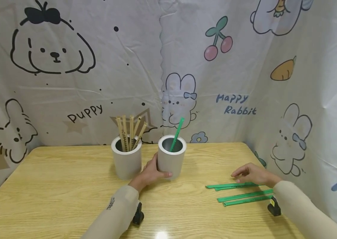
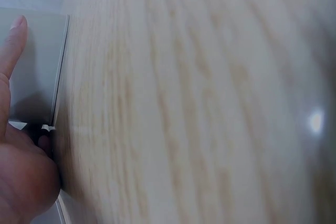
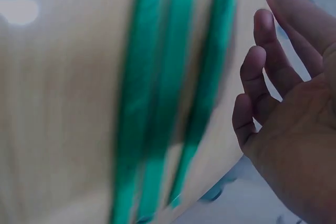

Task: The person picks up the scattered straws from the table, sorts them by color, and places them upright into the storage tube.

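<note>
Steadying the right white cup, the left hand grips its left side. The right hand, fingers loosely bent, holding nothing, hovers at the far green straws, right on the table; pinching one mid-length should lift it level.

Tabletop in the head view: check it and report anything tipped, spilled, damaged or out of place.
Nothing plainly stands out: both white cups stand upright, and no spill or damage shows. The least tidy part is the loose green straws lying slightly out of line on the table, by the right hand.
</note>
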{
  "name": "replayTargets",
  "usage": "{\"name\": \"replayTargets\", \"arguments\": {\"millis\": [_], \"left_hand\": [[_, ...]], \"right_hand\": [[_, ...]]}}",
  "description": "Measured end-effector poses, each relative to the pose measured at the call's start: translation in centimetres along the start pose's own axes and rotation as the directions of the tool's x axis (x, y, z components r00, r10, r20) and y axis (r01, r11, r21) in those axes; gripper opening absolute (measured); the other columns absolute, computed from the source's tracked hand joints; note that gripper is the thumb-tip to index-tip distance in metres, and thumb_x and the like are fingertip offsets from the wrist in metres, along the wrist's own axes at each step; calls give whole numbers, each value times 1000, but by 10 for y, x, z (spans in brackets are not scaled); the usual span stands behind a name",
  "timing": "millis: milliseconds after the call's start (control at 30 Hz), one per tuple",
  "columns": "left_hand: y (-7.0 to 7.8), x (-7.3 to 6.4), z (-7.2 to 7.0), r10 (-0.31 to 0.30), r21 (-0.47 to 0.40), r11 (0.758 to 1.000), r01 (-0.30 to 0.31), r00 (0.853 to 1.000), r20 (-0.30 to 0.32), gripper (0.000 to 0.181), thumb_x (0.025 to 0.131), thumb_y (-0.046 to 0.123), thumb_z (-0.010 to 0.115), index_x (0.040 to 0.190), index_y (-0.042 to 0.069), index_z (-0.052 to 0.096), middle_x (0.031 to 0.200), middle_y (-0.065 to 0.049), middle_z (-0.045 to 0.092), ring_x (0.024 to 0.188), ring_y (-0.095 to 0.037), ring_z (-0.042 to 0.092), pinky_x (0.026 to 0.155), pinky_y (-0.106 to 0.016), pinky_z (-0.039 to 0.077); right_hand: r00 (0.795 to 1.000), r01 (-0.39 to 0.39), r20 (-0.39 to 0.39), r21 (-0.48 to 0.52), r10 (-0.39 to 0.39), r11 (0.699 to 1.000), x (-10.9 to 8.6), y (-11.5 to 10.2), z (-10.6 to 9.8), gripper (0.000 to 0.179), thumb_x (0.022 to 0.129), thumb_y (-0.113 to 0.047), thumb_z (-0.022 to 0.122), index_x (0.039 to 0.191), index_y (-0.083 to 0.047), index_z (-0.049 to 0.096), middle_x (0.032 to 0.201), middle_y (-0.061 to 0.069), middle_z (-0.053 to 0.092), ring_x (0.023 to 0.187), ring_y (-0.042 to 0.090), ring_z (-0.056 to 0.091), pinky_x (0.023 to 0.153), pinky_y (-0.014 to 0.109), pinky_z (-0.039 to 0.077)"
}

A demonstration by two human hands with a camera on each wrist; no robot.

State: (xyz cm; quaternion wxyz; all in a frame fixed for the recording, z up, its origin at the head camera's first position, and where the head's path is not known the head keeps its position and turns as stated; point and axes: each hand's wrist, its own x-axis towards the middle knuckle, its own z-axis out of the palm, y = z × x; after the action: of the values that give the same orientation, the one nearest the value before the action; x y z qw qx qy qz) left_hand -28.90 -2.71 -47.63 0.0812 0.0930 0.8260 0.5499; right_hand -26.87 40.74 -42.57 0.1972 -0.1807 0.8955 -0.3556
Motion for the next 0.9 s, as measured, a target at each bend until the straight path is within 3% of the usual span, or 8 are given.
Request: {"name": "replayTargets", "arguments": {"millis": [200,400,533,733,800,900], "left_hand": [[2,0,-1,-2,2,1000,2,1000,-2,113,73,27,92,161,16,22,159,-16,41,146,-39,40,123,-58,27],[0,2,0,-16,14,1000,16,1000,11,113,75,28,91,162,18,20,161,-15,39,148,-38,38,123,-57,27],[0,2,0,-19,19,1000,18,1000,14,113,75,29,90,162,19,18,162,-14,37,148,-37,37,124,-56,26],[1,1,0,6,21,1000,-6,1000,17,113,75,29,91,162,16,20,161,-18,39,146,-40,39,122,-59,27],[1,1,0,1,19,1000,-1,1000,22,113,76,28,90,162,17,19,161,-17,38,147,-39,38,123,-58,27],[1,0,0,0,1,1000,0,1000,20,113,75,27,91,162,17,19,161,-16,39,147,-38,39,123,-57,27]], "right_hand": [[999,-27,-24,-4,27,1000,-17,22,-1,31,88,-14,77,114,3,73,116,21,73,94,3,64,80,18,53],[996,69,-59,-44,-72,997,-17,27,3,22,89,-7,75,106,7,74,103,21,75,85,0,62,73,19,53],[991,111,-61,-73,-116,991,-14,26,5,12,87,-2,75,96,5,74,91,15,74,79,0,58,69,20,51],[987,155,-27,-58,-157,986,-10,7,2,6,88,1,72,90,6,69,84,11,68,74,3,54,64,21,48],[987,146,-62,-61,-150,987,-7,-7,-2,9,93,-3,69,95,5,68,90,10,67,76,4,54,66,22,48],[978,115,-176,-7,-114,993,1,-37,-11,17,99,-13,65,106,2,66,101,4,66,84,6,58,74,24,51]]}}
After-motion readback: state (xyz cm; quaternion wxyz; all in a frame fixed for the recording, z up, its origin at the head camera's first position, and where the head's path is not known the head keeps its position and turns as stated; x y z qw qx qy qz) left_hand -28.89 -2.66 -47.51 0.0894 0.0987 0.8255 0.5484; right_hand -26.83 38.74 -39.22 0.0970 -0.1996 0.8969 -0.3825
